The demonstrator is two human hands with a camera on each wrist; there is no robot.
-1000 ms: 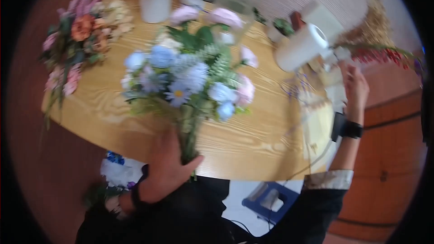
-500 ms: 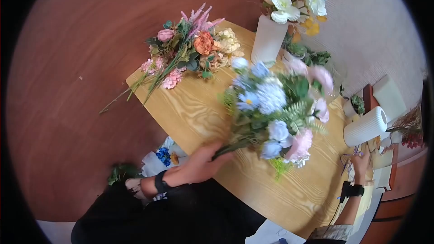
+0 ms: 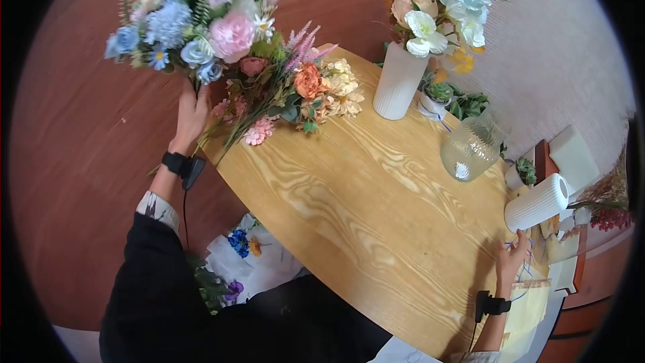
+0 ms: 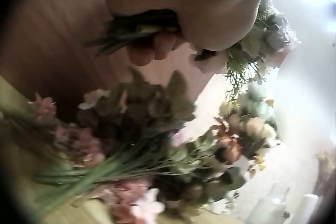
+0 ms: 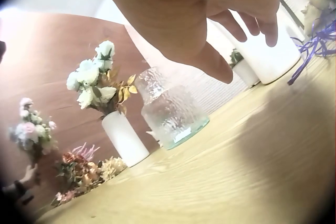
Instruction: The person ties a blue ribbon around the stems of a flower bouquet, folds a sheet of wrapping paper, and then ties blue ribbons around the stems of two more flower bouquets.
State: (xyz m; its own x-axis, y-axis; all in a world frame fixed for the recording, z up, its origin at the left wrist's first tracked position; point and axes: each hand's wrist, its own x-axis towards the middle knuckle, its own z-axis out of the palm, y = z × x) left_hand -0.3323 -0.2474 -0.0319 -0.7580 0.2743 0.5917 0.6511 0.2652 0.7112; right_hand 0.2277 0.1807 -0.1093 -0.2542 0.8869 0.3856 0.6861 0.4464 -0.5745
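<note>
My left hand point(image 3: 191, 117) grips a bouquet of blue and pink artificial flowers point(image 3: 232, 35) by its stems, out past the left edge of the table. In the left wrist view the fingers curl round the dark green stems point(image 4: 123, 35). Just below it, a second bunch of orange, pink and cream flowers point(image 3: 308, 81) lies on the table corner. Over at the right side, my right hand point(image 3: 512, 255) hovers with loosely bent fingers, thumb apart and nothing between them. Purple ribbon point(image 5: 320, 43) lies beside that hand, near an empty white ribbed vase point(image 3: 537, 205).
A white vase point(image 3: 400, 87) with pale blue and white flowers stands at the far edge. Near it are a clear glass vase point(image 3: 472, 151) and small potted succulents point(image 3: 438, 94). Yellowish paper point(image 3: 527, 316) lies at the table's right edge. White wrapping point(image 3: 259, 262) with flowers is below the table.
My left hand has carried the blue and pink bouquet from over the table's front to beyond its left corner. The view has turned left. My right hand stays near the ribbon.
</note>
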